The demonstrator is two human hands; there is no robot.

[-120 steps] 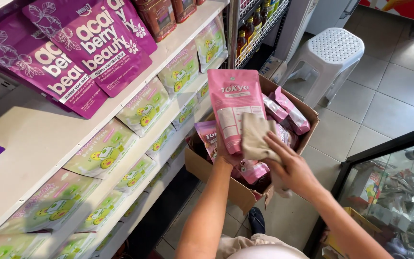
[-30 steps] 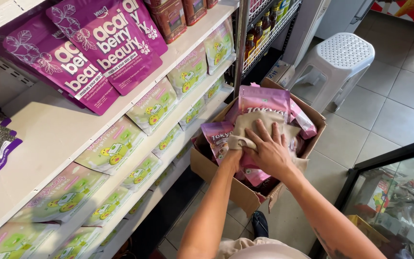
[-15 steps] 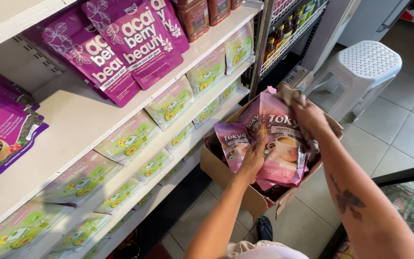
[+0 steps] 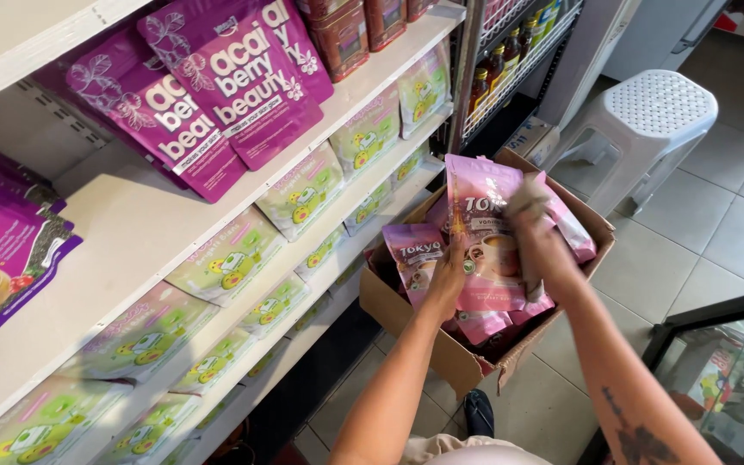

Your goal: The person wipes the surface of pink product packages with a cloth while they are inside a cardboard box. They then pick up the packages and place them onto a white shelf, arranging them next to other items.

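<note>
An upright pink pouch (image 4: pixel 482 226) with a cup picture is held over an open cardboard box (image 4: pixel 406 312). My left hand (image 4: pixel 448 277) grips the pouch at its lower left edge. My right hand (image 4: pixel 546 250) clutches a beige cloth (image 4: pixel 527 196) pressed against the pouch's upper right corner. More pink pouches (image 4: pixel 411 251) stand and lie inside the box, partly hidden behind my arms.
White shelves (image 4: pixel 131 226) on the left carry purple pouches (image 4: pixel 234 79) above and rows of green-printed packets (image 4: pixel 303 196) below. A wire rack with bottles (image 4: pixel 510 52) stands behind the box. A white plastic stool (image 4: pixel 647 120) sits on the tiled floor; a glass cabinet (image 4: pixel 716 370) is at lower right.
The pouch was lowered against the box while the cloth rubbed its front, then came up again. My right hand with the cloth has moved to its upper right corner.
</note>
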